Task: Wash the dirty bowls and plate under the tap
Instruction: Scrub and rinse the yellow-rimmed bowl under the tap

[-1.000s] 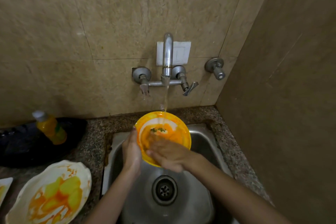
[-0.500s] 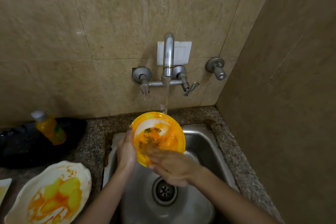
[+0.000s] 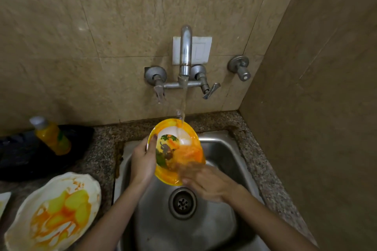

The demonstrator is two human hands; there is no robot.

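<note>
The left hand [image 3: 142,161] grasped the bowl [image 3: 179,150] by the rim under the tap [image 3: 185,53]. The right hand [image 3: 206,183] touched its inside with unclenched fingers.

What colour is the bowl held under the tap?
The bowl is yellow-orange, white inside with a printed picture; seen in head view.

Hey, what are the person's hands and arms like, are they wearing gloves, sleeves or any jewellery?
No gloves, sleeves, watch or bangles: both forearms are bare to the frame edge. The left hand shows no ring, and its thumbnail looks dark, polish or stain unclear. The right hand is blurred, so fine detail there cannot be told.
</note>
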